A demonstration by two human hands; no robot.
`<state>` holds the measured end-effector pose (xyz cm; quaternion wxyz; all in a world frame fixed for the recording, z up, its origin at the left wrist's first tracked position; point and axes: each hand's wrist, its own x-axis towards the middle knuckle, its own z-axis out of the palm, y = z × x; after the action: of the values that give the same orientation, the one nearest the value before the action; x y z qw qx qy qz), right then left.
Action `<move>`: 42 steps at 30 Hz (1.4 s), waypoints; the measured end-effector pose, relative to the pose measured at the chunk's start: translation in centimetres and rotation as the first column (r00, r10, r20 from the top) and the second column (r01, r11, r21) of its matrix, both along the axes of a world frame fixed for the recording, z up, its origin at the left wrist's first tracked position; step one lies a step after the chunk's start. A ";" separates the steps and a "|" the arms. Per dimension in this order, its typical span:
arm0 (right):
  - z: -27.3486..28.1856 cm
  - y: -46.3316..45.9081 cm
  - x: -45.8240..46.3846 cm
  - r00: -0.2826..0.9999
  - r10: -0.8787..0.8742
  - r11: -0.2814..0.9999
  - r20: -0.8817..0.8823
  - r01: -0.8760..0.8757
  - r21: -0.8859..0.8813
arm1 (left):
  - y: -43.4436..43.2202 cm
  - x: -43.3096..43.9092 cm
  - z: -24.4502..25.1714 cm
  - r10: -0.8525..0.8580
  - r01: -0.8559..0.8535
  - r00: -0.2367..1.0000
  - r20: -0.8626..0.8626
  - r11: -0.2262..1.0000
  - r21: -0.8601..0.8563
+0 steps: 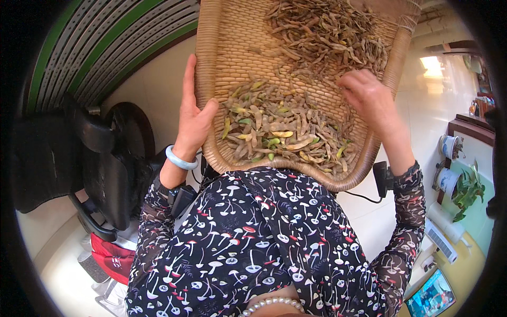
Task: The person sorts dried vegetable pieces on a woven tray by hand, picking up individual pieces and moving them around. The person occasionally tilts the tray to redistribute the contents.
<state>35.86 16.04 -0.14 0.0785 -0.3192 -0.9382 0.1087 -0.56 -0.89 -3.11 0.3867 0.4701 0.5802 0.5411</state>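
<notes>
A woven wicker winnowing basket (249,73) with a thick wrapped rim rests against my body. My left hand (194,113) holds its left rim, thumb over the edge and fingers along the outside; a pale bangle (181,158) circles that wrist. Inside, near me, lies a pile of brown bean pods (285,130) with a few green and yellow ones. Farther off is a heap of darker dry pods and husks (328,31). My right hand (368,95), blurred, hovers over the basket's right side between the piles, fingers curled. Whether anything is between its fingertips is hidden.
A black office chair (105,170) stands at my left, near a green-and-grey striped panel (115,43). Something red (111,257) lies below the chair. On the right are potted plants (467,190) and a lit screen (431,295). A black cable (362,196) hangs by my right wrist.
</notes>
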 end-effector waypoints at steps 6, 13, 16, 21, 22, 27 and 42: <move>-0.7 -0.9 0.1 0.987 0.101 0.982 0.127 -0.119 0.147 | 0.1 0.0 0.2 -0.010 0.010 1.000 -0.010 1.000 0.004; 2.5 -1.0 3.1 0.994 -0.068 0.995 0.085 0.074 -0.067 | 0.0 0.1 -0.1 -0.001 0.001 1.000 0.022 1.000 0.004; 3.2 -2.8 3.1 0.952 0.043 0.951 0.304 0.054 -0.304 | 0.0 0.1 -0.2 0.012 -0.012 1.000 0.025 1.000 -0.003; 1.2 -3.1 0.6 0.998 0.041 0.993 -0.046 -0.036 0.117 | 0.1 0.0 0.1 -0.015 0.015 0.999 0.042 1.000 -0.005; 1.2 -2.7 0.7 0.996 0.000 0.993 -0.086 0.010 0.117 | 0.1 0.0 0.2 -0.015 0.015 0.998 0.060 1.000 -0.004; 2.3 -1.6 2.8 0.981 -0.182 0.982 -0.068 0.184 0.027 | 0.0 0.1 0.0 -0.004 0.004 0.999 0.049 1.000 -0.005; -0.4 -3.3 1.6 0.920 -0.379 0.921 -0.097 0.365 -0.135 | 0.0 0.1 0.1 0.004 -0.004 1.000 0.016 1.000 -0.003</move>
<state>37.43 12.78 -0.55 0.1360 -0.4884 -0.8461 0.1647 -0.43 -0.91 -3.04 0.3909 0.4643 0.5787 0.5447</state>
